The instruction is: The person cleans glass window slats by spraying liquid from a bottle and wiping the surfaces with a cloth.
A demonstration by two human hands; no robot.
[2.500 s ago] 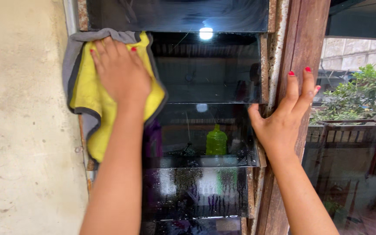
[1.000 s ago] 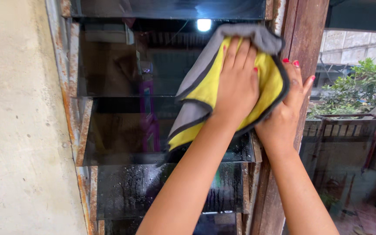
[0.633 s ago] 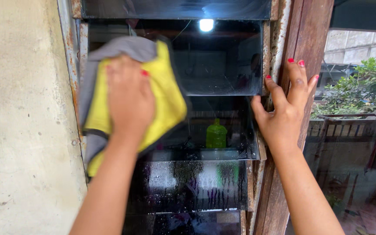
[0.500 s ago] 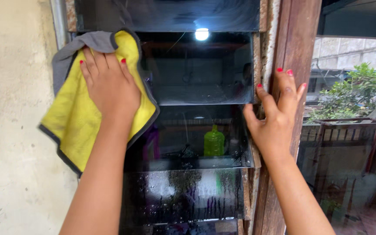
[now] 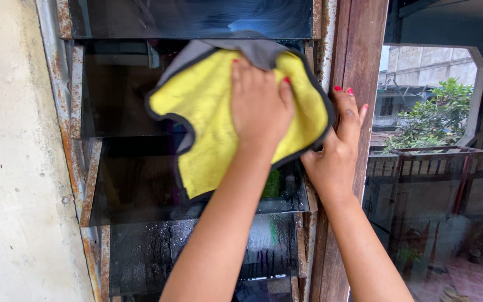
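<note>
Left hand [image 5: 259, 109] spread flat, fingers pointing up, pressing yellow cloth [image 5: 219, 117] against dark glass slat [image 5: 118, 95] of louvre window; not clenched, palm holding cloth to the glass rather than gripping it. Cloth yellow on the facing side, grey on the folded-over top edge, dark trim round the border; crumpled, roughly diamond-shaped, long axis running diagonally from upper right down to lower left, lowest corner hanging over the slat below [image 5: 141, 184]. Cloth positioned at right half of the window, its right edge touching the rusty metal frame [image 5: 318, 67] and overlapping the right hand. Right hand [image 5: 336, 151] open, fingers extended upward and resting flat on the brown wooden post [image 5: 359, 50] just beside the window frame; holding nothing, thumb side hidden behind the cloth. Red polish visible on nails of both hands. Slats horizontal, long axis left to right, stacked one above another and tilted open; lower slat [image 5: 157, 251] streaked with water drops. Small patch of green visible behind the glass just below the cloth, too covered to identify. Rust along left frame strip [image 5: 76, 89]. Pale plaster wall [image 5: 6, 168] to the left. Railing [image 5: 431, 156] and green tree [image 5: 437, 112] beyond the post at right.
</note>
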